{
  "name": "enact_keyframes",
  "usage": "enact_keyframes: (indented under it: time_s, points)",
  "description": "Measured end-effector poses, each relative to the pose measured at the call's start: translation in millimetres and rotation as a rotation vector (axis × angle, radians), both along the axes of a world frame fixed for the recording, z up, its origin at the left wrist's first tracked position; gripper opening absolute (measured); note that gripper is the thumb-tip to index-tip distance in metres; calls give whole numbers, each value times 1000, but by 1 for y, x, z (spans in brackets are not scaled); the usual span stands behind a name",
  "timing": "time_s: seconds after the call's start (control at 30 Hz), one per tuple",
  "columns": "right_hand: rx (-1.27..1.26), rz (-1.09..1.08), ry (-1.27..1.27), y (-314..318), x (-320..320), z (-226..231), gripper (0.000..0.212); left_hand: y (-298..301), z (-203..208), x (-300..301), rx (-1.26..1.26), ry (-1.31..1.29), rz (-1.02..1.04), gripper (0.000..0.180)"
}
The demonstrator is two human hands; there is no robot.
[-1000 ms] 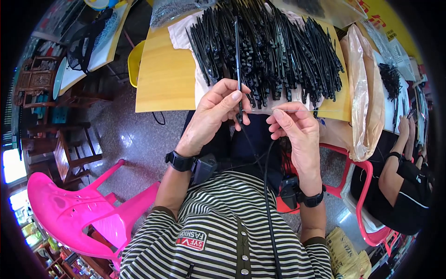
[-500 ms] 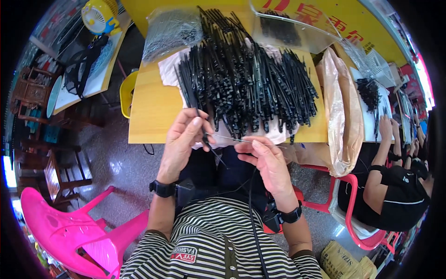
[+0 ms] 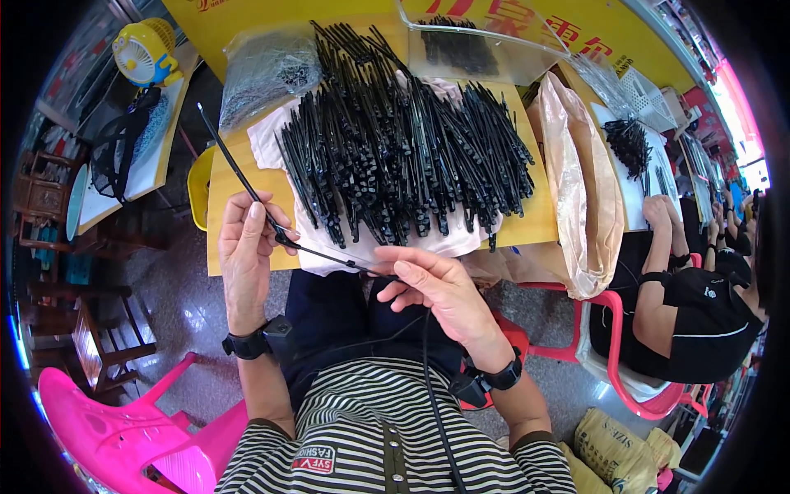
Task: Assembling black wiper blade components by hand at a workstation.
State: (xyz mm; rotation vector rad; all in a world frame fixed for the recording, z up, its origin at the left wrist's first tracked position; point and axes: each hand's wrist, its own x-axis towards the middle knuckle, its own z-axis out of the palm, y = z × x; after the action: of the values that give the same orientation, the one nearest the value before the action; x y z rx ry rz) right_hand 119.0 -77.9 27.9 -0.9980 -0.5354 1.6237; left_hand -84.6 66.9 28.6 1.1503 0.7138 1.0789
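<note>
A long, thin black jointed rod (image 3: 234,165), like an umbrella rib, slants across in front of me with a pale tip at its far left end. My left hand (image 3: 249,251) is closed on it, thumb and fingers pinching it beside a joint. The rod's near end runs to my right hand (image 3: 444,292), whose thumb and fingers close around it; the very end is hidden there. Just beyond my hands lies a large pile of similar black rods (image 3: 403,156) on a pale pink cloth (image 3: 265,142).
The wooden table (image 3: 226,198) also bears a clear bag of thin pieces (image 3: 267,74) and a clear plastic box (image 3: 527,70). A tan bag (image 3: 580,189) hangs at its right edge. Pink chair (image 3: 115,420) at lower left; a person in black (image 3: 699,321) sits on the right.
The black rod has swung out to the upper left, away from the pile, with my left hand moving left. My right hand, which held a thin silvery wire, is now at the rod's near end.
</note>
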Motion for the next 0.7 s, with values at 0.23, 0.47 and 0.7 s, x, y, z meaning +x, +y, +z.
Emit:
enact_keyframes:
  time_s: [0.23, 0.47, 0.7]
  points:
    - [83, -317, -175, 5, 26, 4, 22, -13, -10, 21, -144, -109, -112, 18]
    - [115, -424, -176, 10, 38, 2, 20, -25, -16, 31, -181, -35, -174, 22]
    - [160, -435, -111, 15, 34, 0, 20, -35, -8, 37, -197, 232, -378, 20]
